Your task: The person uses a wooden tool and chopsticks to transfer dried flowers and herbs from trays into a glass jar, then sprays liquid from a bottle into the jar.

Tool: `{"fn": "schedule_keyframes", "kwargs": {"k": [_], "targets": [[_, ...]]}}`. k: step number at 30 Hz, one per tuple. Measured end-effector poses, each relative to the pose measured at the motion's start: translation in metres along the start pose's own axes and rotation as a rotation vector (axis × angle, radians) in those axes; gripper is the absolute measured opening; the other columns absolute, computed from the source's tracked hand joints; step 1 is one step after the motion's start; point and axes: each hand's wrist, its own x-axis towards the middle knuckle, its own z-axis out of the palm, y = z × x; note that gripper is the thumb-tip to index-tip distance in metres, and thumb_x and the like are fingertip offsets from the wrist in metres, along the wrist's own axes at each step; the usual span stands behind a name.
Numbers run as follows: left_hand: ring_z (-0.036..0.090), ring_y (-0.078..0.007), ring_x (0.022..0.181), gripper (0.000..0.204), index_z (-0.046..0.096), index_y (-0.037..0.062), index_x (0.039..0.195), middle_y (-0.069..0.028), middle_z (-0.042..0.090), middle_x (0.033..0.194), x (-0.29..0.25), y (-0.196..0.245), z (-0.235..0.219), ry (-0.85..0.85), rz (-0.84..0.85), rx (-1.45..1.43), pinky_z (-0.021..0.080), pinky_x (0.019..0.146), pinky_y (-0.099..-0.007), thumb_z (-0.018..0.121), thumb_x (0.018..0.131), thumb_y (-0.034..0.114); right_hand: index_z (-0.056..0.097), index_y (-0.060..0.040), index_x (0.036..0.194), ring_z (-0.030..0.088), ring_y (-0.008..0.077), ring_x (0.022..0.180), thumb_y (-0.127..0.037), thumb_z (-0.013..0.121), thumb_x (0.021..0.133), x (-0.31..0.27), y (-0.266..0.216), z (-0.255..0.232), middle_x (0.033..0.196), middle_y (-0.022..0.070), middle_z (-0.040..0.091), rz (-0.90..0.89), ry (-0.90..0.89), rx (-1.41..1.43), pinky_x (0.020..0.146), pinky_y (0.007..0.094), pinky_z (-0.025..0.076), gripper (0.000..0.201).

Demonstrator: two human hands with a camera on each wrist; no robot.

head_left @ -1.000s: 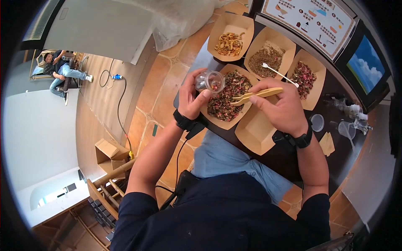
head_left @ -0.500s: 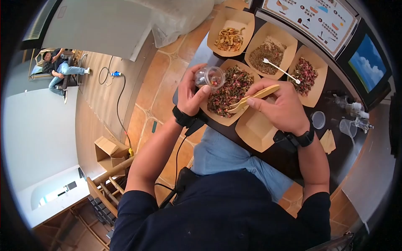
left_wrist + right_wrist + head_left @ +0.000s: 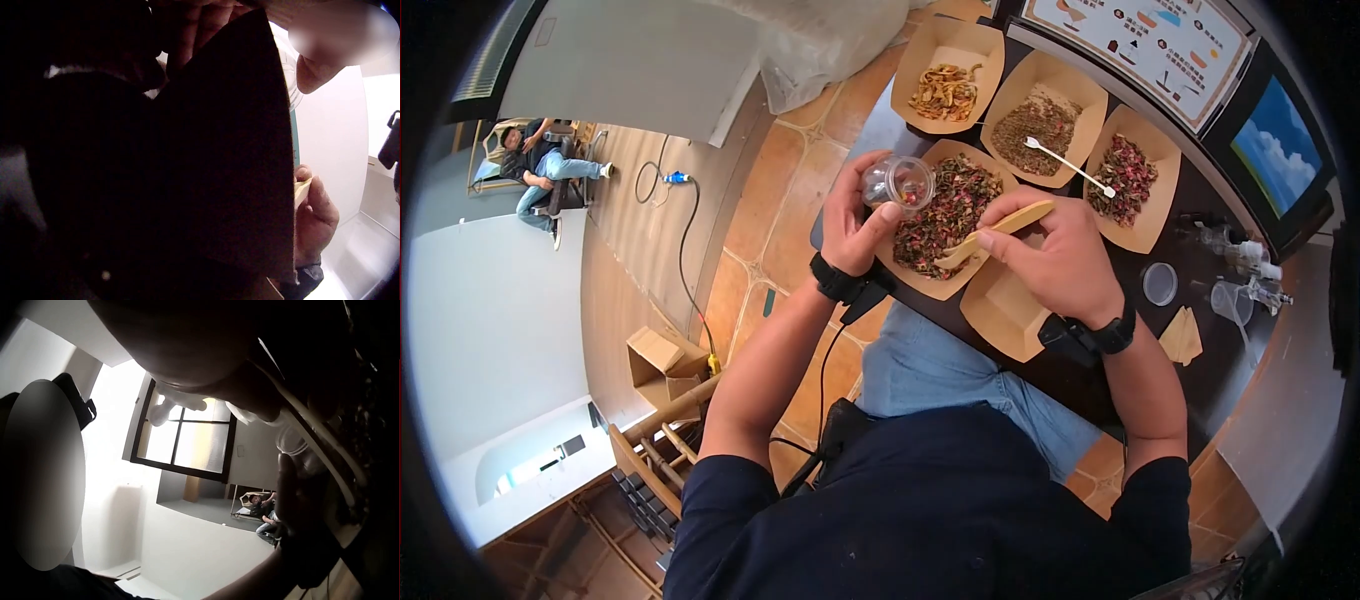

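Observation:
In the head view my left hand (image 3: 852,222) grips a small clear jar (image 3: 908,185), tilted with its mouth toward the trays and a few reddish bits inside. My right hand (image 3: 1062,258) pinches wooden tongs (image 3: 1012,228) between thumb and fingers. Their tips reach into a paper tray (image 3: 930,282) of mixed dried petals and leaves, just below the jar. The right wrist view shows both tong arms (image 3: 322,447) running down to the dark petals, close together at the tips. Part of the right hand (image 3: 315,219) appears in the left wrist view, the rest hidden by a dark shape.
An unfilled paper tray (image 3: 997,318) sits under my right hand. Behind stand trays of yellowish dried slices (image 3: 948,92), brown bits with a white spoon (image 3: 1055,158), and rose petals (image 3: 1124,180). A clear lid (image 3: 1160,285) and small bottles (image 3: 1240,265) lie at right. A person sits far left.
The tongs' tips have moved left and toward me through the petals, and the right hand has shifted slightly left. The jar has moved slightly to the right, still held by the left hand.

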Motion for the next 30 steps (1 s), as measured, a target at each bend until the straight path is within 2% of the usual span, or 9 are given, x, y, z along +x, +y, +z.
{"fn": "schedule_keyframes", "kwargs": {"k": [2, 4, 8, 11, 13, 15, 17, 21, 30], "targets": [[0.064, -0.0211, 0.127, 0.078, 0.045, -0.0054, 0.153, -0.0146, 0.067, 0.136, 0.000, 0.001, 0.001, 0.003, -0.009, -0.008, 0.047, 0.113, -0.0368, 0.079, 0.098, 0.038, 0.076, -0.0011, 0.102, 0.066, 0.0065, 0.075, -0.007, 0.079, 0.094, 0.000, 0.001, 0.000, 0.084, 0.0025, 0.075, 0.023, 0.015, -0.041, 0.069, 0.0258, 0.052, 0.010], [0.064, -0.0211, 0.127, 0.077, 0.046, -0.0052, 0.152, -0.0144, 0.067, 0.136, 0.000, 0.001, 0.000, 0.011, 0.009, 0.003, 0.047, 0.113, -0.0369, 0.079, 0.098, 0.038, 0.075, -0.0007, 0.102, 0.065, 0.0058, 0.074, -0.007, 0.078, 0.094, 0.004, 0.002, -0.002, 0.082, 0.0026, 0.074, -0.203, 0.187, -0.077, 0.068, 0.0255, 0.051, 0.010], [0.064, -0.0209, 0.127, 0.077, 0.046, -0.0051, 0.152, -0.0141, 0.067, 0.136, -0.001, 0.001, 0.000, 0.007, 0.014, 0.013, 0.047, 0.113, -0.0370, 0.079, 0.098, 0.038, 0.074, 0.0004, 0.102, 0.068, 0.0081, 0.077, -0.004, 0.077, 0.094, 0.002, -0.010, -0.015, 0.085, 0.0045, 0.075, -0.081, 0.195, -0.062, 0.071, 0.0264, 0.054, 0.009], [0.064, -0.0207, 0.127, 0.077, 0.046, -0.0053, 0.152, -0.0141, 0.067, 0.136, 0.000, -0.001, 0.000, 0.015, 0.004, -0.005, 0.047, 0.113, -0.0368, 0.079, 0.098, 0.038, 0.074, 0.0012, 0.103, 0.070, 0.0094, 0.081, -0.003, 0.077, 0.095, 0.003, -0.008, -0.012, 0.089, 0.0057, 0.076, -0.163, 0.247, -0.066, 0.074, 0.0277, 0.055, 0.010], [0.066, -0.0233, 0.127, 0.088, 0.044, -0.0037, 0.156, -0.0144, 0.068, 0.136, 0.000, -0.001, 0.000, 0.030, -0.018, 0.066, 0.050, 0.112, -0.0393, 0.078, 0.094, 0.049, 0.075, 0.0015, 0.104, 0.070, 0.0103, 0.083, -0.003, 0.077, 0.094, 0.004, -0.005, -0.006, 0.091, 0.0071, 0.077, -0.199, 0.230, -0.102, 0.076, 0.0287, 0.056, 0.011], [0.065, -0.0230, 0.127, 0.088, 0.044, -0.0035, 0.156, -0.0143, 0.068, 0.136, 0.001, 0.001, -0.001, 0.027, -0.007, 0.100, 0.051, 0.112, -0.0390, 0.078, 0.094, 0.049, 0.075, 0.0017, 0.105, 0.071, 0.0111, 0.084, -0.003, 0.077, 0.094, 0.002, -0.002, 0.002, 0.093, 0.0085, 0.077, -0.235, 0.213, -0.137, 0.077, 0.0298, 0.057, 0.012], [0.065, -0.0227, 0.127, 0.087, 0.045, -0.0034, 0.156, -0.0142, 0.068, 0.136, 0.000, 0.001, -0.002, 0.027, -0.001, 0.131, 0.051, 0.111, -0.0387, 0.078, 0.094, 0.049, 0.075, 0.0018, 0.106, 0.074, 0.0159, 0.086, -0.004, 0.079, 0.092, -0.002, -0.002, 0.008, 0.096, 0.0116, 0.078, -0.090, 0.074, 0.051, 0.080, 0.0317, 0.058, 0.015], [0.065, -0.0220, 0.126, 0.088, 0.045, -0.0035, 0.155, -0.0140, 0.068, 0.136, -0.001, 0.000, 0.000, 0.037, -0.018, 0.098, 0.051, 0.111, -0.0386, 0.079, 0.093, 0.049, 0.075, 0.0007, 0.105, 0.077, 0.0209, 0.090, -0.007, 0.080, 0.091, -0.004, -0.010, -0.003, 0.099, 0.0126, 0.078, -0.171, -0.033, -0.114, 0.083, 0.0324, 0.058, 0.017], [0.065, -0.0202, 0.124, 0.081, 0.048, -0.0037, 0.152, -0.0123, 0.067, 0.133, -0.001, 0.002, 0.000, 0.028, -0.016, 0.069, 0.050, 0.110, -0.0370, 0.080, 0.094, 0.044, 0.075, 0.0014, 0.108, 0.076, 0.0192, 0.089, 0.000, 0.079, 0.091, 0.000, -0.013, -0.026, 0.098, 0.0122, 0.078, -0.138, 0.165, -0.117, 0.082, 0.0318, 0.057, 0.017]]}}
